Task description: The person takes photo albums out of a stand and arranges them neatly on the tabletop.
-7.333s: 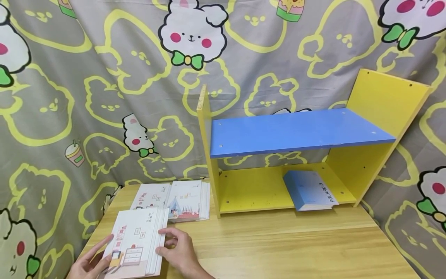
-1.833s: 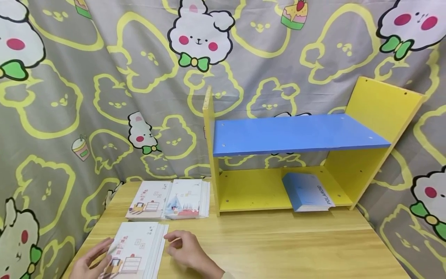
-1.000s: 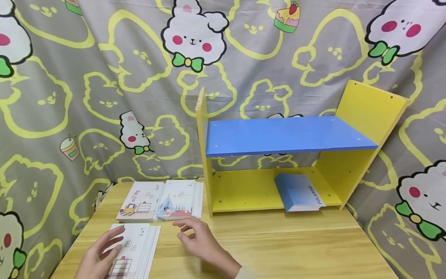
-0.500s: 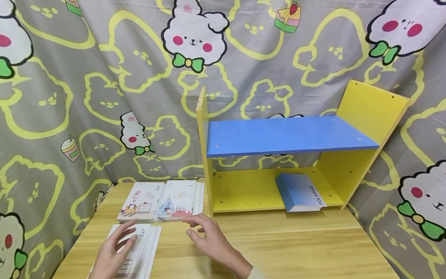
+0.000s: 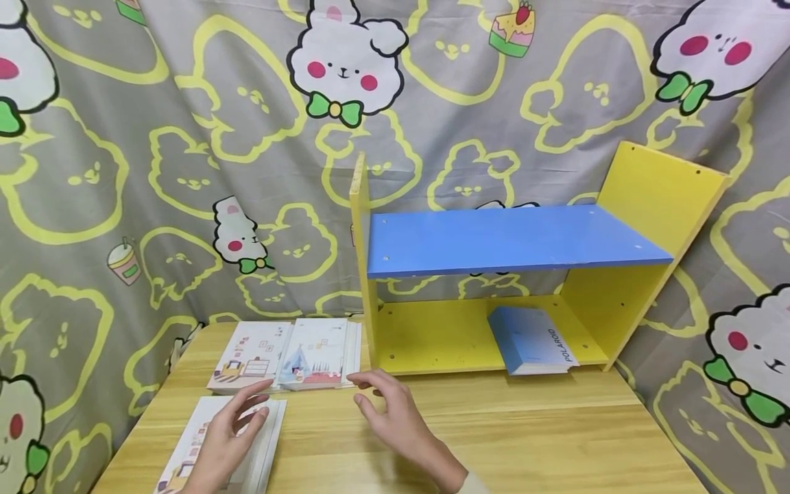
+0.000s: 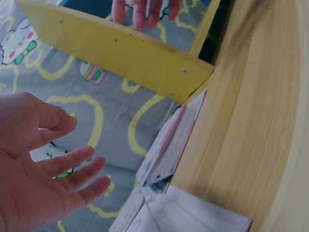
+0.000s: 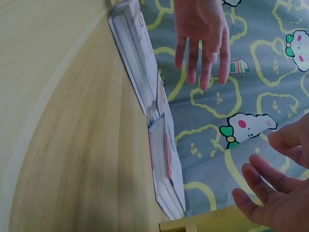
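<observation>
My left hand [image 5: 227, 436] hovers over the front white book or stack [image 5: 196, 425], fingers loosely bent and holding nothing. The right hand [image 5: 401, 422] is in the air, also holding nothing, with its fingertips near the front right corner of the tent-picture book [image 5: 313, 353]. Beside that book, on its left, lies another white book [image 5: 254, 353] with a furniture picture. In the left wrist view, the left hand [image 6: 48, 179] has spread, relaxed fingers apart from the books. The right wrist view shows the right hand [image 7: 280, 188] likewise, away from the books [image 7: 137, 53].
A yellow shelf unit [image 5: 364, 309] with a blue board [image 5: 512, 237] stands at the back of the wooden table [image 5: 494, 432]. A blue book marked POLAROID [image 5: 533, 339] lies on its lower board, jutting over the front edge. A patterned curtain [image 5: 278, 178] hangs behind.
Both hands held the front book earlier, and it was set down nearer the front. They have since let go, rising off it and moving rightward and forward. The view shifted slightly.
</observation>
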Demonstrator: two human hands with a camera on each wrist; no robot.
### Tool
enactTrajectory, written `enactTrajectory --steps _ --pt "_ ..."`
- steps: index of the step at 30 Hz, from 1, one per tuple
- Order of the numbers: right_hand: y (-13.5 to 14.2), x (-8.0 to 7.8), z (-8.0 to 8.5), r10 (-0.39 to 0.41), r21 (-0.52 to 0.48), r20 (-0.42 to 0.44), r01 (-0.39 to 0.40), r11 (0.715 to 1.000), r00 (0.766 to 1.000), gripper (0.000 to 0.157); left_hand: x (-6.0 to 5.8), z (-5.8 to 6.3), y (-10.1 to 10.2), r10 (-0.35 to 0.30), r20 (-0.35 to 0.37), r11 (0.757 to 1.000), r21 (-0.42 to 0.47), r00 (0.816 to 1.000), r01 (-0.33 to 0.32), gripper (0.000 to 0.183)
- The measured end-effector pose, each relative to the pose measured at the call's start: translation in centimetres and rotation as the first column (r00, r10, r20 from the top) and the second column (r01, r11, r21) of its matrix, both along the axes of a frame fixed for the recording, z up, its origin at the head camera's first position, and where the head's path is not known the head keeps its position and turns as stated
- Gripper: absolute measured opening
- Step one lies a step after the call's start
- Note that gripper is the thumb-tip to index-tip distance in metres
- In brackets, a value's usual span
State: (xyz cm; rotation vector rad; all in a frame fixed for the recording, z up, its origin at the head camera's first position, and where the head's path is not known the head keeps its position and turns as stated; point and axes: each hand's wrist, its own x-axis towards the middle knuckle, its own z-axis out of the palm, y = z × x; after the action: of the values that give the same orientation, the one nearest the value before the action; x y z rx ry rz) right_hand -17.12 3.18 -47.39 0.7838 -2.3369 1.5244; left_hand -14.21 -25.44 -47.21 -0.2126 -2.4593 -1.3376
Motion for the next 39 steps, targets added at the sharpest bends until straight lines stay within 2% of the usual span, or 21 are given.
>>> enactTrajectory --steps 7,10,16,20,32,39 --pt "1.2 0.1 0.3 -0.014 -0.020 0.023 0.014 1.000 1.000 0.034 -0.9 -0.5 1.5 -0.080 -0.097 0.994 0.072 0.992 0.088 0.039" --pt "1.5 0.0 0.3 -0.012 -0.023 0.013 0.012 1.000 1.000 0.034 -1.2 -0.4 1.9 -0.101 -0.118 0.990 0.084 0.988 0.112 0.040" --pt "2.2 -0.2 0.3 -0.031 -0.019 0.008 0.031 0.999 0.999 0.035 -1.9 -0.5 2.6 -0.136 -0.107 0.984 0.100 0.985 0.147 0.038" --pt "2.8 -0.1 0.2 -0.040 -0.011 0.016 0.040 0.999 0.999 0.036 -2.0 -0.7 3.1 -0.129 -0.085 0.985 0.105 0.988 0.138 0.035" --pt "4.2 0.0 0.4 -0.055 -0.010 0.006 0.055 0.998 0.998 0.036 -2.2 -0.8 5.1 -0.132 -0.102 0.978 0.151 0.986 0.146 0.033" --pt "5.2 0.1 0.2 -0.078 -0.033 0.010 0.079 0.996 0.997 0.036 -2.5 -1.0 6.5 -0.195 -0.093 0.955 0.207 0.976 0.211 0.030"
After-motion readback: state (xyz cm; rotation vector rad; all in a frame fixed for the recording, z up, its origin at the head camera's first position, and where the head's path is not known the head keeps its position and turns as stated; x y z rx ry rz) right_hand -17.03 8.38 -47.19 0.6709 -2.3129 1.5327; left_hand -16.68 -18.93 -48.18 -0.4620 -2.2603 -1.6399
